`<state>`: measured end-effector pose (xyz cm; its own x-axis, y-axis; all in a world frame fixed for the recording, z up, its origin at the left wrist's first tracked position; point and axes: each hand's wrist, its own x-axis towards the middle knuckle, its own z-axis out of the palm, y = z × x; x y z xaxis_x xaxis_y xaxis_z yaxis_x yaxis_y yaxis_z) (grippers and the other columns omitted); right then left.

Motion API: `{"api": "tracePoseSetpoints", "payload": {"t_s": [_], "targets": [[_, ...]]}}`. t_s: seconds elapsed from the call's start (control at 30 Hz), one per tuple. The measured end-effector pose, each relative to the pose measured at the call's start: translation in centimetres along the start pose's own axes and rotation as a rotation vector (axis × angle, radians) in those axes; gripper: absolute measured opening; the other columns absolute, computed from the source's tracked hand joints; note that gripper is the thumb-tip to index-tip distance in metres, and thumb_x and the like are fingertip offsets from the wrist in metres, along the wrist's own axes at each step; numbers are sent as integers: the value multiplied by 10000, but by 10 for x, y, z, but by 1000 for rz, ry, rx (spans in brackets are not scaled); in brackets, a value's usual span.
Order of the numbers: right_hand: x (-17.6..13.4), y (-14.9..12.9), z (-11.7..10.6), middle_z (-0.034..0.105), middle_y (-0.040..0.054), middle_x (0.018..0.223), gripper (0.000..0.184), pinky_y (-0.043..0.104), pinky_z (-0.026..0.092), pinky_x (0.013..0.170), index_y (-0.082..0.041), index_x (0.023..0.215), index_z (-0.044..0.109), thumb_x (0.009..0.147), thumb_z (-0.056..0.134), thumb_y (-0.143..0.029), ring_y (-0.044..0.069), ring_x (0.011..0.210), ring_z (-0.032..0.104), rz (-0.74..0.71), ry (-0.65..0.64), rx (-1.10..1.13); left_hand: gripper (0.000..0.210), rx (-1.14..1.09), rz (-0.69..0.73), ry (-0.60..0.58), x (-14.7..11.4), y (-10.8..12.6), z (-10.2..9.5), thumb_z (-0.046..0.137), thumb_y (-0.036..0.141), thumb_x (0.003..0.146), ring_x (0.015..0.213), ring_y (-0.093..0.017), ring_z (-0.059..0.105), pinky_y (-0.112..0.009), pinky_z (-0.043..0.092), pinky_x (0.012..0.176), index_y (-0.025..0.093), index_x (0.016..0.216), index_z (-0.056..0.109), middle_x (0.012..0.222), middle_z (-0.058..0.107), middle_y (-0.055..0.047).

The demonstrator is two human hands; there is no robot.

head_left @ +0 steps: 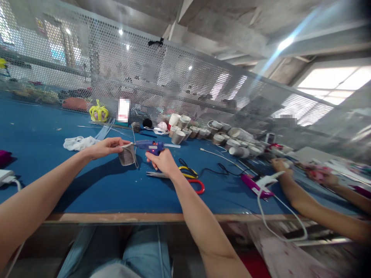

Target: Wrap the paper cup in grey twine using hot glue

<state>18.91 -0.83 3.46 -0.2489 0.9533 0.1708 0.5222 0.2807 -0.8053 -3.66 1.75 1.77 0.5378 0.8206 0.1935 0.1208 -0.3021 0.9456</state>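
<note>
My left hand (111, 146) grips a small grey cup (126, 155) by its rim, holding it just above the blue table. A thin cord (133, 133) runs along the cup's edge and hangs down its side. In my right hand (162, 160) is a blue glue gun (150, 146) with a small red light, and a clear glue stick (173, 146) juts from its back. The gun's nozzle meets the cup's rim; whether glue is coming out is too small to tell. Below my right wrist lie scissors (199, 186) with a red handle, beside a yellow-handled pair (189, 170).
Several grey and white cups (185, 131) are heaped at the back. White cloth (78, 143), a yellow crown-shaped piece (99, 112) and a phone (123, 110) lie back left. A purple power strip (256, 187) with cables sits right, near a co-worker's arm (301, 202).
</note>
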Motion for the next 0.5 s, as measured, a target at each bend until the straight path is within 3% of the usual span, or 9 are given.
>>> {"api": "tracePoseSetpoints", "payload": {"t_s": [0.5], "targets": [[6,7,1,409,-51,317,245,163,335,352,-137,496,498,695,505,-279,49,283,379,-3,-1,40,194,13,-16,7,0,0,-1,566,322,709,1131,-240,441,-380,361,886,165,659,465,1231,485,-136]]}}
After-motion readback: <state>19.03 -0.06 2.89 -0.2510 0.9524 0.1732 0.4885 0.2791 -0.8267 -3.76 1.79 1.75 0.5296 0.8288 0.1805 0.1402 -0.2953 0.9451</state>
